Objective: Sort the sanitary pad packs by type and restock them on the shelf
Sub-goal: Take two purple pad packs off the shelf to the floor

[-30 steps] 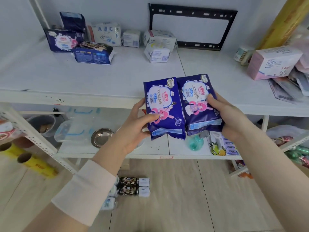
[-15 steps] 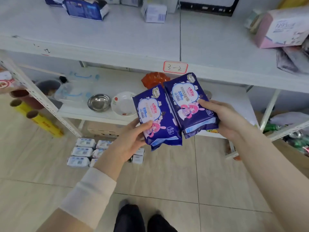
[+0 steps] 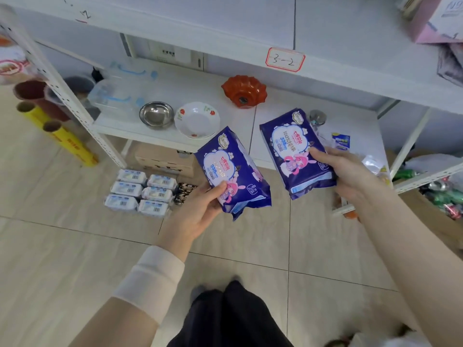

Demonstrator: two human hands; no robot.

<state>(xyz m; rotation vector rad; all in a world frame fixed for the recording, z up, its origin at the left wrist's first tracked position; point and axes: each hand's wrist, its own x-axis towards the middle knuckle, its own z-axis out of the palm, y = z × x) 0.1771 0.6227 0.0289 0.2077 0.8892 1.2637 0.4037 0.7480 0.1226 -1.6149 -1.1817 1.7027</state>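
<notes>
My left hand (image 3: 198, 211) grips a dark blue sanitary pad pack (image 3: 231, 169) by its lower corner, thumb on the front. My right hand (image 3: 343, 171) grips a second, identical dark blue pack (image 3: 293, 149), thumb across its face. Both packs are held in the air in front of the lower shelf (image 3: 313, 146), a hand's width apart. On the floor by the shelf leg lie several white pad packs (image 3: 140, 194) in rows, with a dark patterned pack (image 3: 185, 192) beside them. The upper shelf (image 3: 225, 33) carries a red-framed label (image 3: 285, 59).
The lower shelf holds a steel bowl (image 3: 156, 115), a white flowered plate (image 3: 197, 120), an orange bowl (image 3: 244, 91) and clear plastic boxes (image 3: 117, 96). Yellow rolls (image 3: 62, 136) lean at the left. A cardboard box (image 3: 165, 159) sits under the shelf. My dark trousers (image 3: 230, 319) show below.
The view has tilted down from the top shelf toward the floor. My hands have lowered and moved apart, so the two blue packs no longer touch.
</notes>
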